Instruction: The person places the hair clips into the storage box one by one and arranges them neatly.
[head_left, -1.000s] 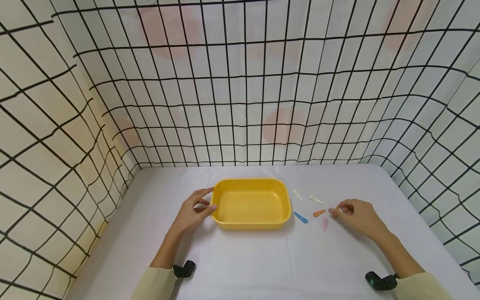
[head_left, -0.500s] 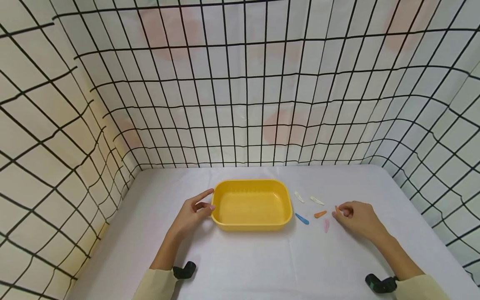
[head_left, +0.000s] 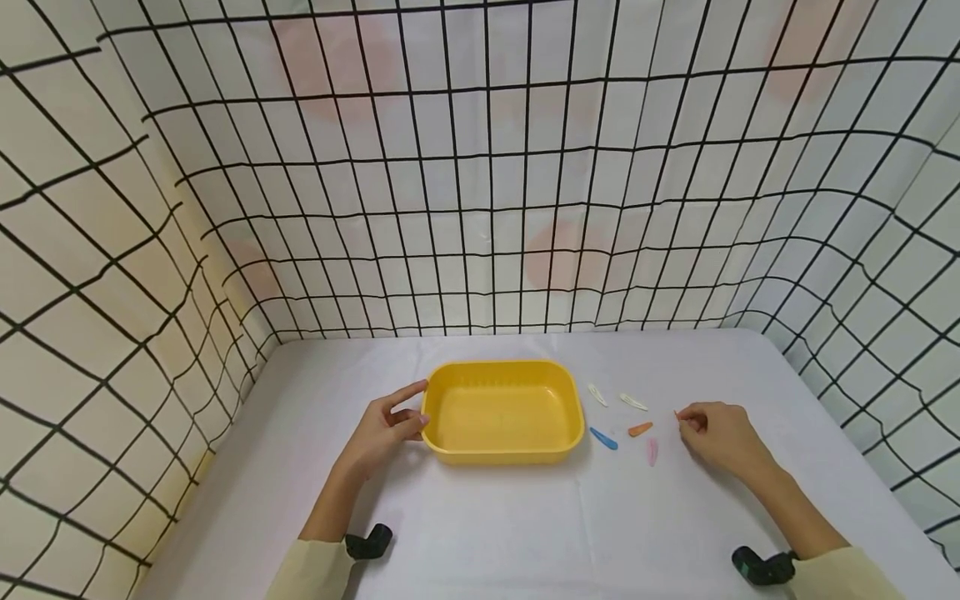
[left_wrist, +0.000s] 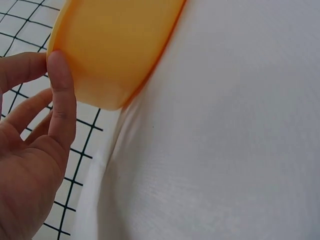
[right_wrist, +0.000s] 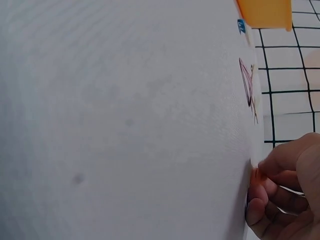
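Note:
My right hand (head_left: pixel 716 433) pinches an orange snap hair clip (right_wrist: pixel 257 175) between thumb and fingertips, low over the white cloth; in the head view only the clip's tip pokes out. Just left of that hand lie a second orange hair clip (head_left: pixel 640 429) and a pink one (head_left: pixel 652 452). A blue hair clip (head_left: pixel 603 438) rests close to the yellow tray (head_left: pixel 502 457), and two pale clips sit farther back, one (head_left: pixel 597 395) left of the other (head_left: pixel 633 402). The left hand (head_left: pixel 386 433) touches the tray's left rim with nearly straight thumb and index finger.
White cloth (head_left: pixel 480 525) covers the table. Behind it and along both sides stands a black wire grid (head_left: pixel 491 208) in front of white sheeting. Each wrist carries a small black camera, one left (head_left: pixel 368 542) and one right (head_left: pixel 763 567).
The right hand has shifted slightly right, away from the loose clips, and its fingertips now hide more of the orange hair clip. My left hand stays at the tray's rim.

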